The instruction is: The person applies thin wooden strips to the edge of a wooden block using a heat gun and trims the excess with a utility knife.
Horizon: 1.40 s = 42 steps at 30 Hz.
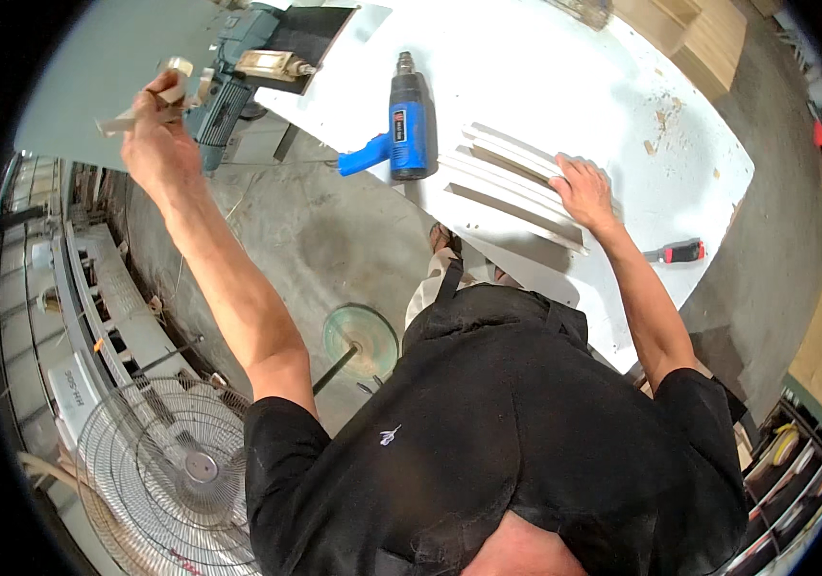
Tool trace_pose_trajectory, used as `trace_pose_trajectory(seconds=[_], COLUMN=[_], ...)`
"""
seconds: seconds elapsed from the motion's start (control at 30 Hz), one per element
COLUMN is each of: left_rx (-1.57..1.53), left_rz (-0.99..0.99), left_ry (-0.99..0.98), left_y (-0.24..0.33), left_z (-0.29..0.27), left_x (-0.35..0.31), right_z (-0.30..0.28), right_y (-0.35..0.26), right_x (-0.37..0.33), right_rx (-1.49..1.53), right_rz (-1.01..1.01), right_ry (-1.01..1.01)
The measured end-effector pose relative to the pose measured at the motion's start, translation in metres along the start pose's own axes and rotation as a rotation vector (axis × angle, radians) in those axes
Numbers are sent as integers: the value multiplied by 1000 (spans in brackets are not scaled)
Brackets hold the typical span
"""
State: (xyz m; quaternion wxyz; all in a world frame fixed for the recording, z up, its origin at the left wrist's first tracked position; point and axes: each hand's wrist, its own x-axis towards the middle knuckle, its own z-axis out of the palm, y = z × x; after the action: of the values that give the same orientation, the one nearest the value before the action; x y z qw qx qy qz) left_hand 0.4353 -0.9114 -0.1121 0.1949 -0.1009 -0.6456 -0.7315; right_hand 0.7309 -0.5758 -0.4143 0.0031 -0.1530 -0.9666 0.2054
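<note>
My left hand point(161, 134) is raised at the upper left beside a grey-green motor unit point(222, 96). Its fingers are closed round a curled pale strip point(117, 124), whose free end sticks out to the left. At the centre right, my right hand point(584, 197) has its fingers bent over the right part of a white narrow board point(516, 158). This board lies on the white tabletop point(526, 77) alongside more narrow white pieces point(512, 213). Left of them lies a blue heat gun point(408, 130), its nozzle toward the far side.
A red and black screwdriver point(683, 252) lies near the table's right edge. Wood chips point(662, 123) are scattered at the far right, before a wooden box point(708, 43). A wire-caged fan point(166, 470) stands at the lower left, near a round green base point(361, 338) on the floor.
</note>
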Motion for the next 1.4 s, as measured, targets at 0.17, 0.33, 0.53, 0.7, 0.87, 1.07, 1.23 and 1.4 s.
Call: trace_pose_trajectory(seconds=[0.17,0.33,0.53,0.7,0.87,1.07,1.23,1.4], left_rx=[-34,-46,-605,-326,147,611,459,163], left_rz=[-273,-717,-1080,-940,-593,-255,-430,-889], left_ry=[-125,-217,-278,-202,-209,-476,-465,-536], left_y=[-48,-79,-77,-90,-108,-116,-129,-141], left_z=[-53,-62,-9,-43,-65,-66,-107,-146], left_x=[-61,-174,-230,-228,-244,-274,-263,-244], right_z=[5,-21,-33,-14,-3,25,19,19], right_y=[14,-53,-202,-218,-237,-267,-274,-291], right_x=[-2,-4,-25,-27,-10,21,22,27], right_rx=[30,110,896,1117,1091,1758,1744,871], right_rz=[-11,-94,-238,-16,-5,547,432,-122], right_ry=[49,107,-480,-740,-371,-343,-689,-721])
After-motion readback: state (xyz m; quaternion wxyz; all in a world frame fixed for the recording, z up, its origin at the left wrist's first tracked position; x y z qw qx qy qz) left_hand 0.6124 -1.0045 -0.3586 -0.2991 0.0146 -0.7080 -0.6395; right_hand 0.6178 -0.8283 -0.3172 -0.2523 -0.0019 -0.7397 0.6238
